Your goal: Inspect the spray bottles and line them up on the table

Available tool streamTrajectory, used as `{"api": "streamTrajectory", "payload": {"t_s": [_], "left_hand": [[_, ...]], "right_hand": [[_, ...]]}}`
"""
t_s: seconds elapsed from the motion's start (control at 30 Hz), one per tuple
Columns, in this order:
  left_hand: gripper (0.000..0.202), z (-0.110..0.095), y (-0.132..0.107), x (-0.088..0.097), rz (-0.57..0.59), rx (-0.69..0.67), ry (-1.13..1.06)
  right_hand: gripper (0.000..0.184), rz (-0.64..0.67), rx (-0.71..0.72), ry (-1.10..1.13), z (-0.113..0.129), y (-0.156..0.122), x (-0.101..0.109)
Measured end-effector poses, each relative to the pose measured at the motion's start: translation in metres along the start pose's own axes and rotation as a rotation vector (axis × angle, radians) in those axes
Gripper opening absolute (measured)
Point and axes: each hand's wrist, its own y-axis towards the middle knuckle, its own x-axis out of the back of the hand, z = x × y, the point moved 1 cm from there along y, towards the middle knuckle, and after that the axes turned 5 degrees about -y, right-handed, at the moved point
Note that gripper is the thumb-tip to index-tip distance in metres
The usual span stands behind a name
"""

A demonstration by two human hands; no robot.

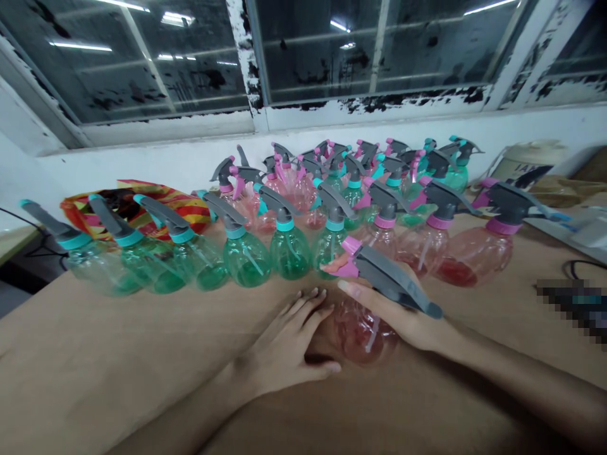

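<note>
A pink spray bottle [363, 332] with a grey trigger head and pink collar stands on the brown table [118, 354] right in front of me. My right hand [408, 316] is wrapped round its neck and body from the right. My left hand [289, 344] rests against the bottle's left side, fingers stretched flat and thumb curled toward its base. Just behind stands a row of green spray bottles [246, 253] with teal collars and a row of pink spray bottles [469, 249].
Several more green and pink spray bottles crowd the back of the table against the white wall. A red and yellow bag [142, 205] lies at back left. A cream container [526, 161] and cables sit at right. Windows run above.
</note>
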Motion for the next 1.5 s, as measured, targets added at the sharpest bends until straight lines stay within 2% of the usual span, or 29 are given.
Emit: {"api": "streamTrajectory", "payload": {"t_s": [0.27, 0.43, 0.6, 0.8, 1.0, 1.13, 1.3, 1.5], "left_hand": [[0.078, -0.0011, 0.0004, 0.0015, -0.013, 0.008, -0.025], [0.078, -0.0012, 0.0000, 0.0009, -0.003, 0.002, 0.002], [0.077, -0.0010, 0.0004, 0.0002, -0.014, -0.008, -0.007], [0.074, -0.0007, 0.0000, -0.0006, -0.033, -0.014, -0.021], [0.073, 0.0001, 0.0001, -0.0008, -0.049, -0.023, -0.034], [0.075, -0.0003, 0.0002, -0.0006, -0.028, -0.024, 0.001], [0.072, 0.0014, -0.0013, -0.0027, -0.058, -0.039, -0.008], [0.075, 0.0021, -0.0015, -0.0027, -0.023, -0.020, 0.006]], "right_hand": [[0.014, -0.068, 0.046, -0.078, -0.0024, -0.0028, -0.0011], [0.009, -0.008, 0.021, -0.042, -0.0031, -0.0017, -0.0015], [0.023, 0.028, 0.000, 0.004, 0.0004, -0.0007, -0.0010], [0.017, -0.039, 0.014, -0.072, 0.0015, -0.0016, 0.0000], [0.013, -0.037, 0.034, -0.129, -0.0007, -0.0011, -0.0003], [0.016, 0.002, 0.053, -0.076, -0.0010, -0.0007, -0.0011], [0.011, -0.019, 0.063, -0.085, -0.0005, 0.0001, -0.0009], [0.013, -0.042, 0.079, -0.100, 0.0006, -0.0009, -0.0011]]}}
